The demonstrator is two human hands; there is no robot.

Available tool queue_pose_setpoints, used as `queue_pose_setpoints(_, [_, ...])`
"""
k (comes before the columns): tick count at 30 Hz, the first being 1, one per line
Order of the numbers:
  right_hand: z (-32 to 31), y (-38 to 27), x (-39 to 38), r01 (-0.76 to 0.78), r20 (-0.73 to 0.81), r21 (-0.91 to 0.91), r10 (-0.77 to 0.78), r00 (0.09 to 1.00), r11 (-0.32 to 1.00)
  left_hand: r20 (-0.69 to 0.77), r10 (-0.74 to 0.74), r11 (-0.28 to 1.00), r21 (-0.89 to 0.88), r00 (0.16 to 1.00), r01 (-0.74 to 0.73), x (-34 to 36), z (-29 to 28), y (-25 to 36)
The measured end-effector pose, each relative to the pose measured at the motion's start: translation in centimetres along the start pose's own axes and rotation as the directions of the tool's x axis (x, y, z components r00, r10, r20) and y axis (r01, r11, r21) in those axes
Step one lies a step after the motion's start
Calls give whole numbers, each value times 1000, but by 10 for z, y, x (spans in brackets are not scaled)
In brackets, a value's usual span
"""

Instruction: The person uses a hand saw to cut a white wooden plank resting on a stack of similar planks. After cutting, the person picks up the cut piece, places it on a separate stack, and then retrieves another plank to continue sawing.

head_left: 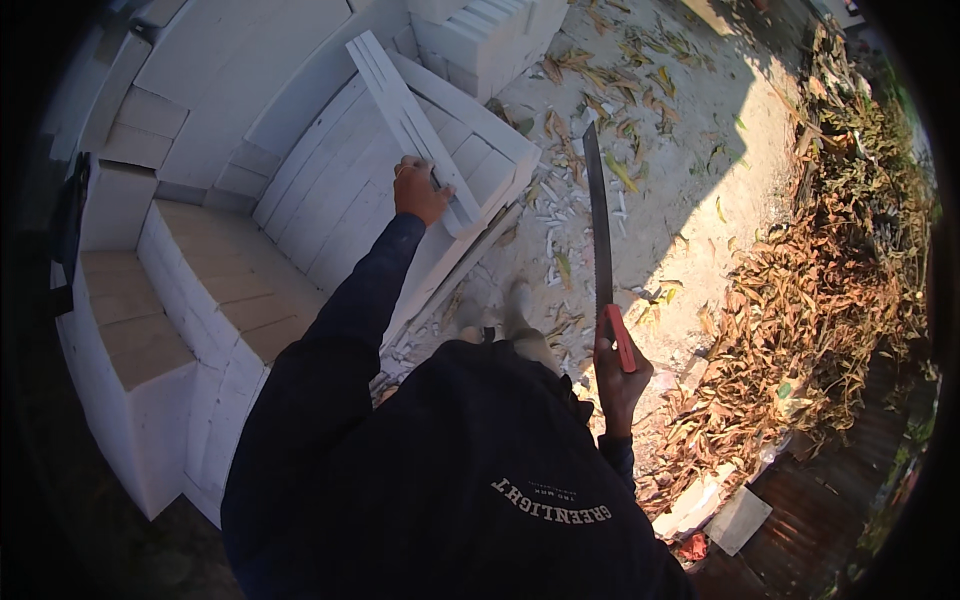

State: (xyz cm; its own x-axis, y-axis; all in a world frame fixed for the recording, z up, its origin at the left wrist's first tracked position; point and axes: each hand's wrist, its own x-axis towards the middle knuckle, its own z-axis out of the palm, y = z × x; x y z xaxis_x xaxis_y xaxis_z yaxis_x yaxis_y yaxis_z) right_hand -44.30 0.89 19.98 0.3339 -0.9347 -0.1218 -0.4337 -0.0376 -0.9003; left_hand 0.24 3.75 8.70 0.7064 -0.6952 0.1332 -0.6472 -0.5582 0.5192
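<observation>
My right hand [621,385] is closed around the red handle of a handsaw [600,215]. The long dark blade points up and away, toothed along its left edge, and hangs over the ground apart from the blocks. My left hand [422,190] grips a long, narrow white block strip [392,100] near its closer end, fingers bent over its edge. Dark lines run along the strip, which lies slanted across the top of a stack of white blocks [350,205]. The blade touches nothing that I can see.
More white blocks [205,75] rise at the left and far left, with a lower stepped row [130,320] nearer me. White chips and dry leaves [565,190] litter the ground. A heap of brown leaves [800,330] lies right, beside a corrugated sheet [800,520] and a loose block [739,521].
</observation>
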Motion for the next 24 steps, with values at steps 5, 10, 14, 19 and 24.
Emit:
queue_pose_setpoints(5, [3, -14, 7, 24, 20, 38, -25, 999, 999, -119, -190, 977, -122, 975, 175, -6, 15, 11])
queue_pose_setpoints(10, [-1, -33, 3, 81, 66, -32, -79, 995, 996, -140, -150, 891, -448, 979, 72, -47, 21, 67])
queue_pose_setpoints(14, [-7, -58, -7, 149, 153, -5, -147, 977, 989, -154, 61, 857, -499, 986, -130, -107, 22, 96])
queue_pose_setpoints(19, [-6, -77, -19, 96, 305, 11, -95, 948, 995, -346, -209, 937, -337, 915, 87, -111, 51, 38])
queue_pose_setpoints(24, [11, -57, -30, 74, 387, -34, -55, 920, 997, 51, -365, 830, -434, 930, 349, -82, 62, -3])
